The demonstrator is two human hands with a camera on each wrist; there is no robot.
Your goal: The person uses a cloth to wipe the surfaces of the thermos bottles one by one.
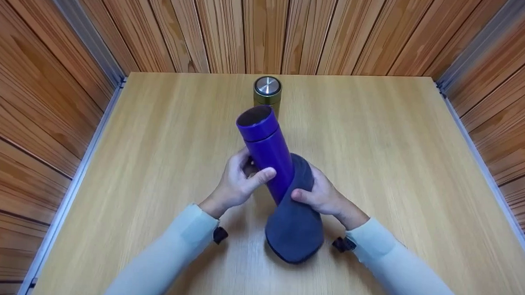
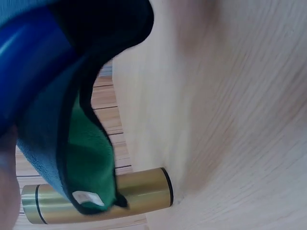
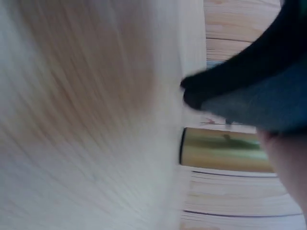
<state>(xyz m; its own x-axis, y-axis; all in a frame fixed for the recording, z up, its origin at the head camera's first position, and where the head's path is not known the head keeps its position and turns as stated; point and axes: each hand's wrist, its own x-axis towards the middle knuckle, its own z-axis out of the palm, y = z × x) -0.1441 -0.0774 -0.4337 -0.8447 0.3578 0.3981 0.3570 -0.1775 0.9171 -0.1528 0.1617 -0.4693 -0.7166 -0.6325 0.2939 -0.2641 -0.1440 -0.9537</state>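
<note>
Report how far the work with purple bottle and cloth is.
Done: the left hand grips the tilted purple bottle, and the cloth lies against its lower part. In progress: the right hand holds the cloth there, perhaps wiping. Remaining: probably taking the cloth off and standing the bottle upright, like the gold bottle behind.

Head view faces forward-down — low, close wrist views share gold flask [image 3: 224,151]

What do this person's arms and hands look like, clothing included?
The left sleeve and right sleeve are long, plain and pale blue; a small black piece shows by each cuff. The left hand and right hand are ungloved.
</note>
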